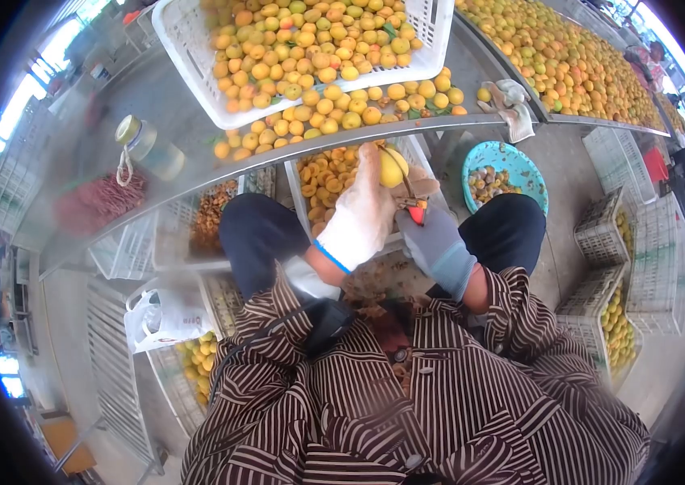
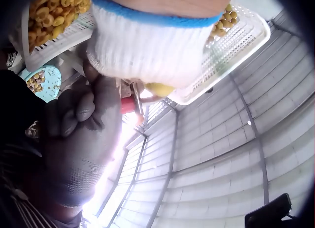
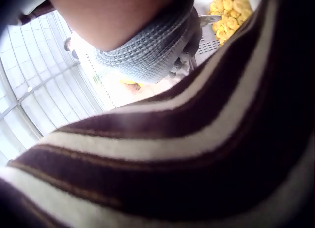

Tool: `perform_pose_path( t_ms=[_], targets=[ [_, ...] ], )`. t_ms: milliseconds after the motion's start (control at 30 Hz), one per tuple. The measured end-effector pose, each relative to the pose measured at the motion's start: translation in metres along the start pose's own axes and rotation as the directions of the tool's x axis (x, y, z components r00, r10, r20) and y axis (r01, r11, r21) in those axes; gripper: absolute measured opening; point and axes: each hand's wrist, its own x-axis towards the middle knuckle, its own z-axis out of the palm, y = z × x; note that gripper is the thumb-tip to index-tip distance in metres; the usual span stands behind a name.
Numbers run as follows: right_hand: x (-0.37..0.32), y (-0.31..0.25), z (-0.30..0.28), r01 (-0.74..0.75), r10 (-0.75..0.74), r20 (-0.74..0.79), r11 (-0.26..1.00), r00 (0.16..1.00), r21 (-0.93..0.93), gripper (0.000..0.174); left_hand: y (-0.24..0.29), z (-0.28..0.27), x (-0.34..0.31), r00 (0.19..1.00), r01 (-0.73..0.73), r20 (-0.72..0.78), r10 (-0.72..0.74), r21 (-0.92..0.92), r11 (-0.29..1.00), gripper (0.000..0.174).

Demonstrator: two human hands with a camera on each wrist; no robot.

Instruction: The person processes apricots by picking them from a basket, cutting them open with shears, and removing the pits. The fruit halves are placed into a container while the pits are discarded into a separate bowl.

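My left hand (image 1: 360, 206), in a white knitted glove with a blue cuff edge, holds a yellow apricot (image 1: 392, 167) at its fingertips. Close beside it my right hand (image 1: 435, 236), in a grey coated glove, grips a slim metal tool with a red handle (image 1: 417, 212). The tool's dark metal part runs up against the apricot in the head view. Beneath both hands stands a white crate (image 1: 294, 182) of halved apricots (image 1: 328, 179). In the left wrist view the grey-gloved fingers (image 2: 84, 107) are curled, and the tool's red handle (image 2: 128, 105) shows beside them.
A metal table (image 1: 181, 182) ahead bears a white basket (image 1: 182, 61) of whole apricots, loose apricots, a jar (image 1: 149, 148) and a pair of gloves (image 1: 510, 105). A turquoise basin (image 1: 543, 182) with pits stands at the right knee. Crates (image 1: 656, 263) are stacked farther right.
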Motion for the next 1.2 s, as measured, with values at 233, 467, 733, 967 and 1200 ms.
perform_pose_path(
  t_ms=[233,467,733,967,1200],
  targets=[
    [0.003,0.015,0.002,0.061,-0.07,-0.09,0.993,0.993,-0.104,0.028,-0.006,-0.005,-0.014,0.944,-0.111,0.011,0.329,0.951,0.288,0.052],
    [-0.032,-0.045,-0.031,-0.02,0.011,0.038,0.971,0.999,0.237,0.022,0.031,0.011,-0.008,0.993,0.079,-0.088,-0.075,0.044,0.996,0.055],
    [-0.012,-0.072,-0.053,0.042,-0.114,0.145,0.905,0.983,0.424,0.04,0.056,0.007,-0.021,0.953,0.21,0.122,-0.278,0.398,0.893,0.051],
    [-0.015,-0.065,-0.029,0.238,-0.3,0.093,0.88,0.949,0.412,0.051,0.05,0.027,-0.027,0.971,0.238,-0.186,-0.15,0.714,0.659,0.069],
    [-0.016,-0.056,-0.026,0.27,-0.343,0.063,0.828,0.937,0.492,0.052,0.012,0.015,-0.022,0.826,-0.264,0.287,0.485,0.957,-0.116,0.04]
  ],
)
